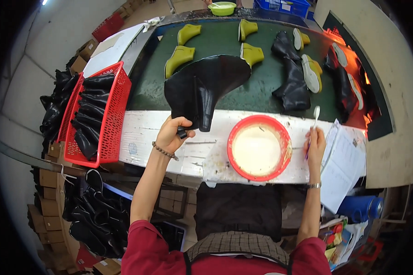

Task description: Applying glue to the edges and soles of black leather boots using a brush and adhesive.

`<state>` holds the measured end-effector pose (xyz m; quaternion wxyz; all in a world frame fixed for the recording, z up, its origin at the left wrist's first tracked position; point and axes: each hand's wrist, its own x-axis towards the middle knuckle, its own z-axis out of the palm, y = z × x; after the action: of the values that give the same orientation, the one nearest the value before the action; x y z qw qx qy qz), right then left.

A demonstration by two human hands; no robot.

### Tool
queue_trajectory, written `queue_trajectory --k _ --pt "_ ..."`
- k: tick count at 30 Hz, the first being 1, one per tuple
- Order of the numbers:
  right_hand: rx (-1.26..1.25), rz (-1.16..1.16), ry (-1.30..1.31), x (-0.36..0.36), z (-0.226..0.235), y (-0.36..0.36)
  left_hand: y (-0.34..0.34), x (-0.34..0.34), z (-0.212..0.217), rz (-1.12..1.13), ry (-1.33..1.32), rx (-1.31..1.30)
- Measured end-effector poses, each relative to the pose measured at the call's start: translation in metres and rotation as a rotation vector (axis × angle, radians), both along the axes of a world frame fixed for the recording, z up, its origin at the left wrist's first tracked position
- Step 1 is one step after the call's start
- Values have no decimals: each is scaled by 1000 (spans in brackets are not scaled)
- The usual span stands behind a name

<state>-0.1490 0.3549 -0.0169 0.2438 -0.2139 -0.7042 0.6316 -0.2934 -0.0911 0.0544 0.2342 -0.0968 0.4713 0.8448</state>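
My left hand [169,134] is closed on the lower edge of a black leather boot upper [183,89], holding it up over the near edge of a green conveyor belt [147,94]. Its wide, curved shaft spreads away from me, with a strip hanging down the middle. In my right hand [315,146] is a toothbrush [316,112], its white bristle head pointing up and away. Between my hands, on a white worktop [142,133], stands a red basin [232,158] of cream-coloured liquid [257,151]. The bristles are apart from both basin and upper.
Several yellow-green boot-shaped pieces [179,60] stand on the belt, beside black boots [293,87] and pale soles [310,75]. An opening [360,75] glows orange at the right. Red baskets [110,137] of black uppers stand left; papers [342,160] and a blue bottle [358,208] lie right.
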Motion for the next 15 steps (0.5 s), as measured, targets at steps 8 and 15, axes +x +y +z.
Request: queue_trajectory --k 8,15 --pt "-120 -108 35 9 -28 -4 55 -105 -12 180 120 -218" --pt "-90 -157 -10 9 -20 -6 109 -250 -97 185 -158 199"
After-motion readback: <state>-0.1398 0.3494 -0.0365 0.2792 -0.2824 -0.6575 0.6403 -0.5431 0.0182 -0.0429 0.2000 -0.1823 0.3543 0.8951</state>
